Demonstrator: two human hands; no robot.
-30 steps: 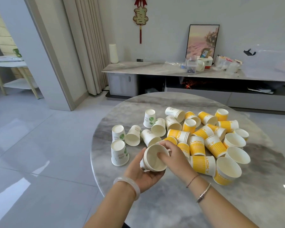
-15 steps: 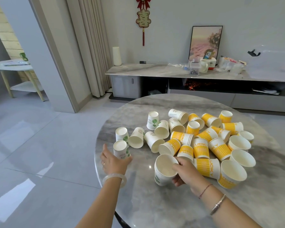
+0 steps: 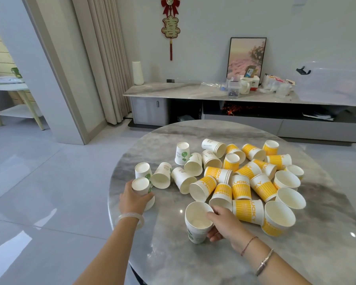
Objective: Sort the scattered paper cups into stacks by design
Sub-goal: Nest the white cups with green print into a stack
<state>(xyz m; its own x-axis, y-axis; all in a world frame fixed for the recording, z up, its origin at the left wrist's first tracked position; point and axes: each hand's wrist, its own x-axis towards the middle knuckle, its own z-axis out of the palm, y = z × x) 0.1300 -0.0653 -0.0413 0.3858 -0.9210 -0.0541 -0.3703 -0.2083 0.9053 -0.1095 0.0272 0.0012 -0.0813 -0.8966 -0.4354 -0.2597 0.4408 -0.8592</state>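
On the round marble table lie several white cups with green leaf prints at the left and several yellow-banded cups at the right, most tipped over. My right hand grips an upright stack of white leaf cups near the front, thumb over the rim. My left hand is curled round an upside-down white leaf cup at the table's left edge. Another upside-down leaf cup stands just behind it.
The table's left edge is close to my left hand, with grey tiled floor below. A low marble cabinet with clutter runs along the back wall. Bare marble lies in front of the stack.
My right hand set the stack upright on the table nearer to me. My left hand left the stack, reached left and closed round the upside-down cup at the edge.
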